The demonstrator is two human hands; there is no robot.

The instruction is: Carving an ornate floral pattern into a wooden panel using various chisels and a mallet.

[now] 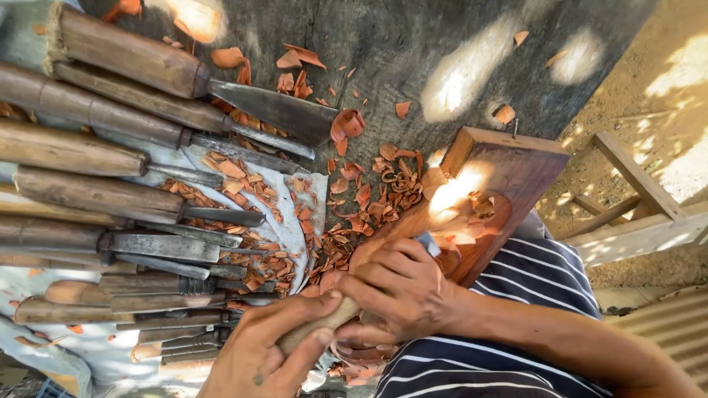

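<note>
Both hands grip one chisel [346,309] at lower centre: the left hand [273,350] wraps its wooden handle, the right hand [398,291] closes nearer the blade, against the wood block [501,173]. Orange shavings [361,199] lie beyond. More chisels [133,184] fill the left of the bench [413,44].
</note>
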